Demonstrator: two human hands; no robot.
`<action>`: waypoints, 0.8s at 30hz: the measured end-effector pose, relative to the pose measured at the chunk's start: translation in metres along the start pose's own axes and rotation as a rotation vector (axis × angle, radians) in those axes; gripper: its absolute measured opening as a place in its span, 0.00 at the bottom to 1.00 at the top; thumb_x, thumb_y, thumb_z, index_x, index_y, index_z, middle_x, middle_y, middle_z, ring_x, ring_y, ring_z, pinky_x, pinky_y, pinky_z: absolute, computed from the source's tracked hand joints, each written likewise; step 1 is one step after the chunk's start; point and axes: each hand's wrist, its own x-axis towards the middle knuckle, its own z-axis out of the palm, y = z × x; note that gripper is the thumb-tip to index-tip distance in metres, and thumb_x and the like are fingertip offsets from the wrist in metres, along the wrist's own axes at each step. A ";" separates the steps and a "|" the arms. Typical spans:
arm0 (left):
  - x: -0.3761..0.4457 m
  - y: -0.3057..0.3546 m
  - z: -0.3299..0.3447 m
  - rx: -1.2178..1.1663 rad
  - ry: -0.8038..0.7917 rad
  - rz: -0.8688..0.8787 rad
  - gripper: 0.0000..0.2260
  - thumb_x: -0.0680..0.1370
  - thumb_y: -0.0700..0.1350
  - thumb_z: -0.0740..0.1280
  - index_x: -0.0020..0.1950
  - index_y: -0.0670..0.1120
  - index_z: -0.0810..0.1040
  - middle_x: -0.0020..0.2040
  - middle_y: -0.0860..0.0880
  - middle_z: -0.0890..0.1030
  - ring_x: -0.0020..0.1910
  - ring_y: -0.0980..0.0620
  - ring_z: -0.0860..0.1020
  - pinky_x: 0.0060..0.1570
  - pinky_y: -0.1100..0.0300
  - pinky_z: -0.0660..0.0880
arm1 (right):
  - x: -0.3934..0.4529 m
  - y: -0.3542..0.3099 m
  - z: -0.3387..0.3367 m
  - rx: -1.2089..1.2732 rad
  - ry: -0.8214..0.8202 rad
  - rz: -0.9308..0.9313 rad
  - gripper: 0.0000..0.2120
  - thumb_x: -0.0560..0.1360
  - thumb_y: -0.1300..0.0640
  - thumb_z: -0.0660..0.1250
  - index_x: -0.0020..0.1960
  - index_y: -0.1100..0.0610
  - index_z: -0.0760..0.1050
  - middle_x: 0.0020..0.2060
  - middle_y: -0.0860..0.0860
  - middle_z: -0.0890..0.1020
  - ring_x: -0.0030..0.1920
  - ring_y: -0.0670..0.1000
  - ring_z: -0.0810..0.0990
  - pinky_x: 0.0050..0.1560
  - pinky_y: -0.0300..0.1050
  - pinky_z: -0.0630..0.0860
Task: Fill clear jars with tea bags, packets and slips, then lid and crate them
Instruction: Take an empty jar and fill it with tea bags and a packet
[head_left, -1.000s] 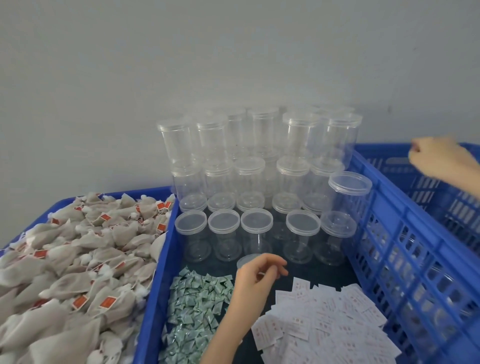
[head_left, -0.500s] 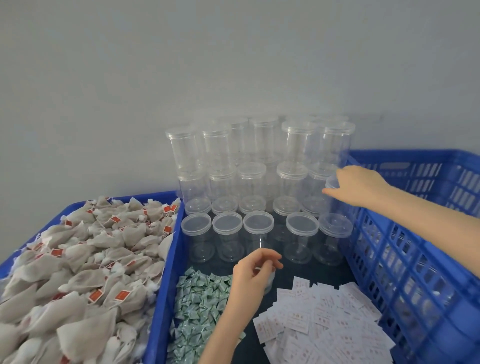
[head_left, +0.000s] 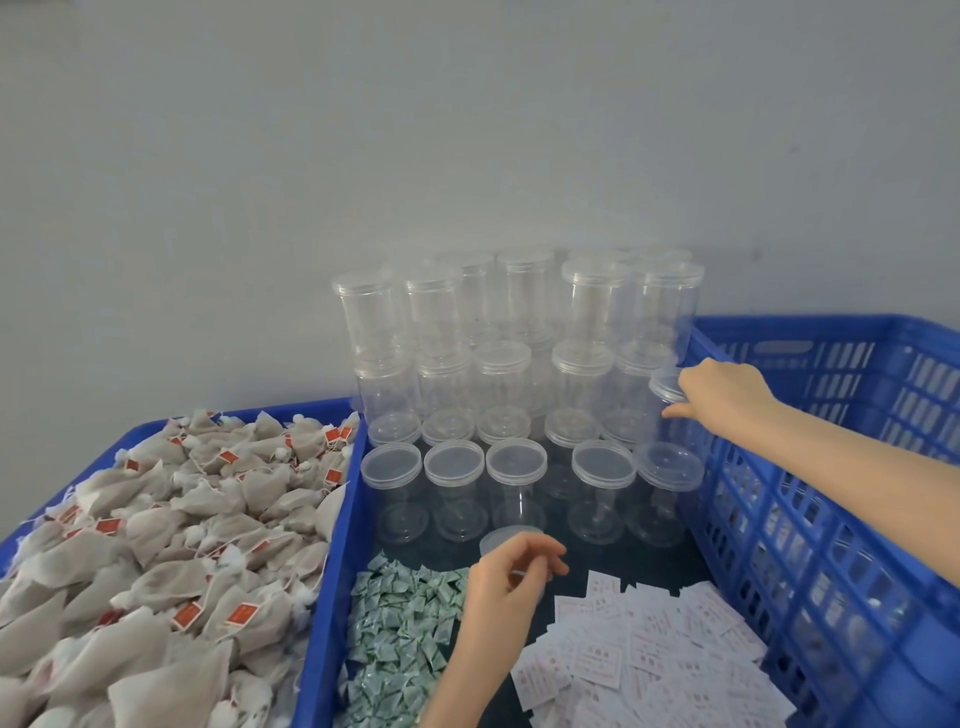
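The right hand (head_left: 727, 397) curls its fingers (head_left: 680, 410) round the lid of an upright clear jar (head_left: 670, 387) against the crate wall, while the left hand (head_left: 511, 577) pinches another lid nearer.

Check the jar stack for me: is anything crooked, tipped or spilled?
One thing: the front-row jar at the far right leans, its lid tilted, unlike its upright neighbours. The right hand grips the lid of the jar above. Nothing looks spilled.
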 end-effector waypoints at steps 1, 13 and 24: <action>0.000 -0.001 0.000 0.001 0.000 0.002 0.14 0.79 0.34 0.60 0.45 0.49 0.81 0.40 0.53 0.83 0.43 0.53 0.80 0.45 0.64 0.75 | -0.001 0.000 -0.002 0.002 -0.009 0.004 0.25 0.79 0.39 0.60 0.34 0.55 0.58 0.32 0.48 0.68 0.34 0.49 0.71 0.28 0.40 0.59; 0.001 0.003 -0.006 -0.029 0.049 0.032 0.12 0.78 0.34 0.62 0.47 0.49 0.81 0.42 0.54 0.83 0.38 0.59 0.77 0.37 0.70 0.72 | -0.035 -0.018 -0.054 -0.041 0.057 -0.106 0.24 0.81 0.39 0.58 0.36 0.56 0.61 0.32 0.49 0.67 0.29 0.48 0.66 0.28 0.41 0.58; 0.012 0.006 -0.013 -0.105 -0.074 0.025 0.52 0.63 0.55 0.75 0.76 0.63 0.42 0.70 0.61 0.67 0.69 0.64 0.65 0.68 0.60 0.65 | -0.106 -0.093 -0.082 0.298 -0.120 -0.502 0.24 0.77 0.38 0.64 0.66 0.52 0.73 0.55 0.52 0.80 0.54 0.54 0.80 0.53 0.50 0.76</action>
